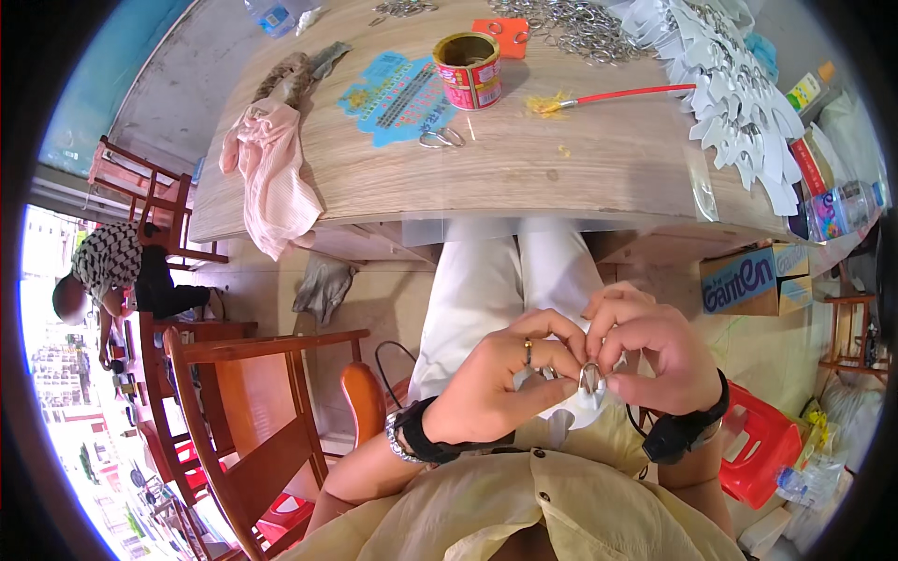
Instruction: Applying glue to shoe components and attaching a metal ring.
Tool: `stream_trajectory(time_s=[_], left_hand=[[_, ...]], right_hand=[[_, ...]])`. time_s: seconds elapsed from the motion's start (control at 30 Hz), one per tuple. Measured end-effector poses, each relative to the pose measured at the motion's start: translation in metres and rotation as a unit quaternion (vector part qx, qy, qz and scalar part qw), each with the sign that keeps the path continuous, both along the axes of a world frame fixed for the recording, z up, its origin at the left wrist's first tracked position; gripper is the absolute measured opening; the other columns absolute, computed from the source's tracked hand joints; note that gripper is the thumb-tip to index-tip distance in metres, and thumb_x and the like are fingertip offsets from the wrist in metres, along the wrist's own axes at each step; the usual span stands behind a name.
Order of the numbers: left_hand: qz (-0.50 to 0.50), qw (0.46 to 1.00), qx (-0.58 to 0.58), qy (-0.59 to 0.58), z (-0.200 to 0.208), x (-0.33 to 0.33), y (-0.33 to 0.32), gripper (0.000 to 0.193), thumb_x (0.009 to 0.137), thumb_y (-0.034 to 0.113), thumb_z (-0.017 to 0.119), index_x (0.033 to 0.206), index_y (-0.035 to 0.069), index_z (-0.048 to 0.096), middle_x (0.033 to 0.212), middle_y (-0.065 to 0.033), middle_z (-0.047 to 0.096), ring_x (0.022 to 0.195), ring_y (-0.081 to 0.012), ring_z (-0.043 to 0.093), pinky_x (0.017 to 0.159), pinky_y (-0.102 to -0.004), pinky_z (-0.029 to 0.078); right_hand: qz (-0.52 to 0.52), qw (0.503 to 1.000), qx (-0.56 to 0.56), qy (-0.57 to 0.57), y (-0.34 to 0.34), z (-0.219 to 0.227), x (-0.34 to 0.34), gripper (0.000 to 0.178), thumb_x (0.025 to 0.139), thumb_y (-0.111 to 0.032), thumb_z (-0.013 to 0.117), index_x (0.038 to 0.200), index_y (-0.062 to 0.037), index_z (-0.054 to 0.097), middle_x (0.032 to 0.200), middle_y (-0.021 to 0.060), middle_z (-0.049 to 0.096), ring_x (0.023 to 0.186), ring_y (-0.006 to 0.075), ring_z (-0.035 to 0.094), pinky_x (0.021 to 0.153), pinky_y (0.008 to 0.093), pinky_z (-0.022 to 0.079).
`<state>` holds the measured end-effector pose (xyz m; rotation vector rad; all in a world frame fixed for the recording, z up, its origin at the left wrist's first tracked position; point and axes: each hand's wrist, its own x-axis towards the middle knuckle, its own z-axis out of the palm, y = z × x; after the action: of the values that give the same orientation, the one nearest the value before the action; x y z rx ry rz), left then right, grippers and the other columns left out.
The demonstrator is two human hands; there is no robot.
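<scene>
Above my lap, both hands meet at a small shiny metal ring (588,376). My left hand (496,383) pinches it from the left with thumb and fingers. My right hand (650,351) closes on its right side, fingertips touching the same ring. Below the fingers hangs a white flat piece (582,409), partly covered; whether it is joined to the ring I cannot tell. More metal glints between my left thumb and forefinger, too small to make out.
On the table (374,187) lie a pile of metal rings (589,28), many white pieces with metal rings (744,103), a red-handled brush (617,94), a round red tin (470,75), a blue card (393,98) and a pink cloth (271,178). A wooden chair (257,421) stands left; a person (117,262) bends beyond.
</scene>
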<state>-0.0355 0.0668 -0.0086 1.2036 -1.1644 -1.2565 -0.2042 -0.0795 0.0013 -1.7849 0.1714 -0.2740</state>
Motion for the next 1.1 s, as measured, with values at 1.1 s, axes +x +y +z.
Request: stream_trajectory(time_s=[1.1], left_hand=[[-0.052, 0.996, 0.067, 0.01, -0.008, 0.016, 0.011, 0.025, 0.075, 0.016, 0.08, 0.091, 0.0, 0.068, 0.093, -0.0097, 0.067, 0.096, -0.02, 0.059, 0.086, -0.0331, 0.045]], right_hand=[[-0.002, 0.999, -0.022, -0.025, 0.004, 0.0, 0.024, 0.01, 0.067, -0.008, 0.052, 0.074, -0.0028, 0.057, 0.089, 0.0073, 0.062, 0.091, 0.0256, 0.051, 0.086, 0.0383, 0.037]])
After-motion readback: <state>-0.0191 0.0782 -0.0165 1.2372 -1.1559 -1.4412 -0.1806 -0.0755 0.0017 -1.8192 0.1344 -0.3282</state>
